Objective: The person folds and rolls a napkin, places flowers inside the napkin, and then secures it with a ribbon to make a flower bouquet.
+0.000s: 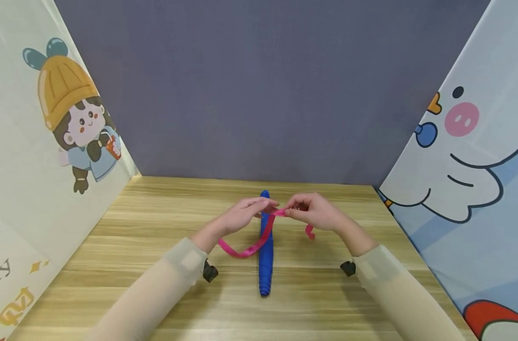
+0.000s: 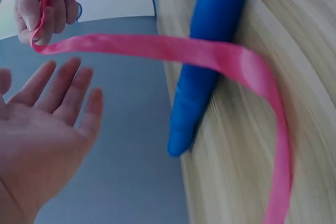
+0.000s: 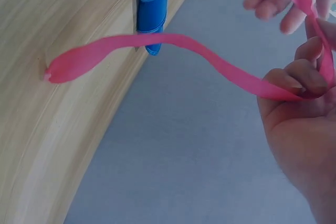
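A long blue rolled bundle [image 1: 265,265], tapered at its ends, lies lengthwise on the wooden table. My right hand [image 1: 313,210] pinches a pink ribbon [image 1: 251,250] between thumb and fingers, above the bundle's far part and to its right. From that grip one length of ribbon loops left across the bundle and down toward the table. A shorter tail hangs to the right, its end on the wood in the right wrist view. My left hand [image 2: 50,129] holds nothing; its fingers are spread and relaxed beside the ribbon, palm showing in the left wrist view.
The wooden table [image 1: 165,293] reaches back to a grey wall panel [image 1: 259,94]. White panels with cartoon prints stand at the left [image 1: 11,142] and right [image 1: 497,189]. Black wrist cameras sit below both hands.
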{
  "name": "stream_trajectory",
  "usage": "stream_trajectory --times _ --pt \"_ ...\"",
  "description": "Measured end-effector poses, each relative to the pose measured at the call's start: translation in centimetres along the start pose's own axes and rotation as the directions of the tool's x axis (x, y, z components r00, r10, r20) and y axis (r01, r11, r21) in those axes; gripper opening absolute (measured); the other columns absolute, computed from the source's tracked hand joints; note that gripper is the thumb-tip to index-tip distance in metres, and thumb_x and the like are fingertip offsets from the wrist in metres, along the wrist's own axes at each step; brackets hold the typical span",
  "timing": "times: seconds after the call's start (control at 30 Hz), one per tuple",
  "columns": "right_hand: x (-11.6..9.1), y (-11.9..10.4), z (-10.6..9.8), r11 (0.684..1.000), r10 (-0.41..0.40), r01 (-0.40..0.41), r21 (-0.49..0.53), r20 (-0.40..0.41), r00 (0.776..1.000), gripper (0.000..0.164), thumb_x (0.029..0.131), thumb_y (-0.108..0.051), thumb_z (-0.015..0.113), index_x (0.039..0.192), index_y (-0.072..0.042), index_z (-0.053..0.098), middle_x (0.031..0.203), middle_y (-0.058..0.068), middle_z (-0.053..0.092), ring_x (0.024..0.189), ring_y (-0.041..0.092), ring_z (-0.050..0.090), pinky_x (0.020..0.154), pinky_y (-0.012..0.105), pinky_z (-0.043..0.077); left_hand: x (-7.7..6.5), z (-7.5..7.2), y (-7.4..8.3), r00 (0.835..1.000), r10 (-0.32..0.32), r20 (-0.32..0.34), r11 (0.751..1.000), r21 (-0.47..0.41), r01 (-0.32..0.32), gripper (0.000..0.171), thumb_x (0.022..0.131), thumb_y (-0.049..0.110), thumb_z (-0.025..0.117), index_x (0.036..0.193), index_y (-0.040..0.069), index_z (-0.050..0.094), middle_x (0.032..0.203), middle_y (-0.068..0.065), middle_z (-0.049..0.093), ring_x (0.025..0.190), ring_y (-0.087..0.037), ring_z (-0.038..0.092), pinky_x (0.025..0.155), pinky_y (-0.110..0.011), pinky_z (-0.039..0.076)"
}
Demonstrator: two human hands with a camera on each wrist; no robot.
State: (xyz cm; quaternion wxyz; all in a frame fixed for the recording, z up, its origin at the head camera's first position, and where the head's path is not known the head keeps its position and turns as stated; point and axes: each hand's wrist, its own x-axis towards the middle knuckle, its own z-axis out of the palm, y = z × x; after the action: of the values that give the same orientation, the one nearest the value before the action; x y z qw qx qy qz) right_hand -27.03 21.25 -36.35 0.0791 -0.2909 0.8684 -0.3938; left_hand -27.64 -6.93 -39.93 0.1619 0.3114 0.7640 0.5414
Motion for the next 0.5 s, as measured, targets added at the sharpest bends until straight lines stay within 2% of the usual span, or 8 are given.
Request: stream_trajectory --times 0.1,0.2,0.3,0.4,0.5 --pt "-0.08 -0.09 0.04 1.000 0.002 -0.002 0.016 0.003 1.000 0.011 0.109 -0.026 0.072 0.111 -0.021 0.081 0.089 0.001 0.071 0.063 0.013 0.045 0.058 0.027 0.041 0.87 0.40 0.01 0.998 -0.050 0.043 0.995 -0.079 0.054 0.061 0.121 0.045 0.028 0.157 0.008 0.060 0.139 -0.018 0.075 0.131 -0.030 0.070 0.124 -0.056 0.045" --pt "-0.10 -0.06 0.00 1.000 -0.008 0.008 0.015 0.000 1.000 0.011 0.108 -0.024 0.072 0.111 -0.018 0.081 0.089 0.001 0.070 0.063 0.012 0.045 0.058 0.027 0.041 1.28 0.63 -0.18 0.996 -0.082 0.042 0.989 -0.118 0.086 0.062 0.121 0.045 0.029 0.154 0.004 0.062 0.114 -0.016 0.078 0.116 -0.030 0.074 0.119 -0.051 0.049" --pt "-0.07 0.06 -0.08 1.000 -0.023 0.023 0.004 -0.008 1.000 0.012 0.108 -0.022 0.072 0.111 -0.016 0.081 0.087 0.002 0.069 0.061 0.012 0.043 0.057 0.027 0.039 1.33 0.64 -0.45 0.996 -0.090 0.001 0.989 -0.115 0.089 0.055 0.121 0.039 0.035 0.136 0.000 0.070 0.093 -0.007 0.067 0.103 -0.031 0.070 0.109 -0.050 0.053" --pt "-0.12 0.18 -0.16 1.000 -0.024 0.024 -0.004 -0.012 1.000 0.012 0.108 -0.021 0.072 0.111 -0.015 0.081 0.085 0.003 0.068 0.060 0.012 0.042 0.056 0.026 0.038 1.11 0.53 -0.51 0.995 -0.093 -0.047 0.992 -0.091 0.088 0.044 0.120 0.034 0.043 0.112 0.001 0.071 0.086 -0.001 0.058 0.093 -0.029 0.063 0.096 -0.043 0.055" --pt "-0.24 0.28 -0.19 1.000 -0.010 0.010 -0.008 -0.009 1.000 0.012 0.108 -0.022 0.072 0.110 -0.015 0.081 0.084 0.006 0.068 0.061 0.012 0.042 0.056 0.027 0.037 0.90 0.22 -0.59 0.992 -0.098 -0.079 0.993 -0.068 0.092 0.037 0.118 0.030 0.049 0.107 0.003 0.071 0.083 -0.001 0.055 0.086 -0.023 0.055 0.088 -0.036 0.051"
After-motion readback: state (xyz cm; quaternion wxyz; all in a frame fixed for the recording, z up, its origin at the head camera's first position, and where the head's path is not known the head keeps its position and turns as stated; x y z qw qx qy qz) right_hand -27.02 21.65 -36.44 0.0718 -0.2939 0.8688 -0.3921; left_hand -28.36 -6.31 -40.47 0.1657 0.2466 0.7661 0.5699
